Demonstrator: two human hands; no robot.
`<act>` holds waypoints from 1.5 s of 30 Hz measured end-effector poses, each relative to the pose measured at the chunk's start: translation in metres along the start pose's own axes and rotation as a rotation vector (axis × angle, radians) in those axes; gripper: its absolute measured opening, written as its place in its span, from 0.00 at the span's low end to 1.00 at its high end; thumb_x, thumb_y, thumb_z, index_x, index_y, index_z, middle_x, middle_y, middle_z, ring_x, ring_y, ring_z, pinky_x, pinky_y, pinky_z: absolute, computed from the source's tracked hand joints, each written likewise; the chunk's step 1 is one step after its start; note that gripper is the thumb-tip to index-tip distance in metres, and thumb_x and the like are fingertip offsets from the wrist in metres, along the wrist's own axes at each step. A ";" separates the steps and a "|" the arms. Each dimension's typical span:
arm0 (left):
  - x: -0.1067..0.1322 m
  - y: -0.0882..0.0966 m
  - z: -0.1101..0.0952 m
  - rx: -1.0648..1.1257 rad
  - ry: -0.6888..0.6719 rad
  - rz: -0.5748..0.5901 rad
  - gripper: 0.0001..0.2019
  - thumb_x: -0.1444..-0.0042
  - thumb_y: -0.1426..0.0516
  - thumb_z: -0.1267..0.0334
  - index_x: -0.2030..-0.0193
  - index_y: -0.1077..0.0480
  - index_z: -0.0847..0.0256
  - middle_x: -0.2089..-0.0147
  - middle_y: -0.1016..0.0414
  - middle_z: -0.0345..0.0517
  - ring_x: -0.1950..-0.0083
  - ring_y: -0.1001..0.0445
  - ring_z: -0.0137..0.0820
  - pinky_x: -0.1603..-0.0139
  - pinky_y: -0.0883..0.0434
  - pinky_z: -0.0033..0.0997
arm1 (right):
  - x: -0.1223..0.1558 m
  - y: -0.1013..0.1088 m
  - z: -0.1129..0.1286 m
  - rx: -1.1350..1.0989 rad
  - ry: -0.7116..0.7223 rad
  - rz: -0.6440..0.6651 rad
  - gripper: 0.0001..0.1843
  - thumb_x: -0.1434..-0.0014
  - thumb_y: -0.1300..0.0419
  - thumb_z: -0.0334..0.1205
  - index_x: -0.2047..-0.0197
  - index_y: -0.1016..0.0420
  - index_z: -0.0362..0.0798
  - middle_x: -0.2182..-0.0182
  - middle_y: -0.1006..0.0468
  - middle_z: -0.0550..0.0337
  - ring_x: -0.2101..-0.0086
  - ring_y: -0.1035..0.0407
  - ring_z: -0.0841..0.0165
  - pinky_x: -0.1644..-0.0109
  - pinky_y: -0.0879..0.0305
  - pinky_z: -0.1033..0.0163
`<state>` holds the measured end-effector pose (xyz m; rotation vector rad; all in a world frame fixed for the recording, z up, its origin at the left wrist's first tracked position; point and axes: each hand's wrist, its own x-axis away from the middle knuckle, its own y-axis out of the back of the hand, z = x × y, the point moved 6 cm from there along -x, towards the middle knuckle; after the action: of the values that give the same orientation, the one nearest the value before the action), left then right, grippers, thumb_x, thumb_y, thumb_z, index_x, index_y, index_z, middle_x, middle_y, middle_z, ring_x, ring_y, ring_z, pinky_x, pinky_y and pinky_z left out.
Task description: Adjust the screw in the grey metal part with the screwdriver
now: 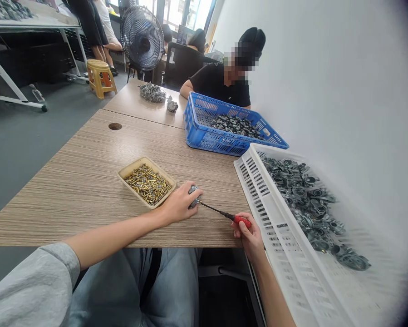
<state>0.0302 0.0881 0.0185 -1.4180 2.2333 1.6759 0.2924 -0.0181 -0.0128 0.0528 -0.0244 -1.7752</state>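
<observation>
Screwdriver [224, 213] near front worktop [88, 181] edge, red handle pinched in fingers of right hand [249, 236], tip set against small grey metal part [193, 190]. Part held down on worktop under curled fingers of left hand [179, 204], just left of right hand. Just beyond left hand, tan tray [130, 167] of brass screws [148, 184]. Right of both hands, white crate [258, 200] of grey metal pieces [306, 200]. Farther back, blue crate [204, 136]; seated person [224, 84] behind it.
</observation>
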 end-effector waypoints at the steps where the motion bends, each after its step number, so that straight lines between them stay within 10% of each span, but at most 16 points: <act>1: 0.000 0.000 0.000 0.000 -0.001 -0.001 0.22 0.40 0.40 0.64 0.39 0.31 0.57 0.37 0.37 0.57 0.44 0.27 0.45 0.44 0.24 0.43 | 0.000 0.000 0.000 0.001 0.002 0.003 0.14 0.34 0.34 0.51 0.51 0.26 0.53 0.69 0.22 0.60 0.77 0.37 0.71 0.72 0.37 0.64; 45: 0.000 0.000 0.000 -0.010 0.003 0.009 0.22 0.40 0.40 0.63 0.39 0.31 0.57 0.37 0.37 0.58 0.44 0.27 0.45 0.45 0.24 0.43 | -0.001 0.004 -0.005 -0.010 0.012 -0.011 0.16 0.34 0.34 0.52 0.50 0.26 0.52 0.67 0.19 0.58 0.77 0.36 0.71 0.72 0.34 0.63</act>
<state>0.0308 0.0880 0.0187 -1.4152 2.2395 1.6915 0.2965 -0.0175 -0.0180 0.0564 -0.0071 -1.7854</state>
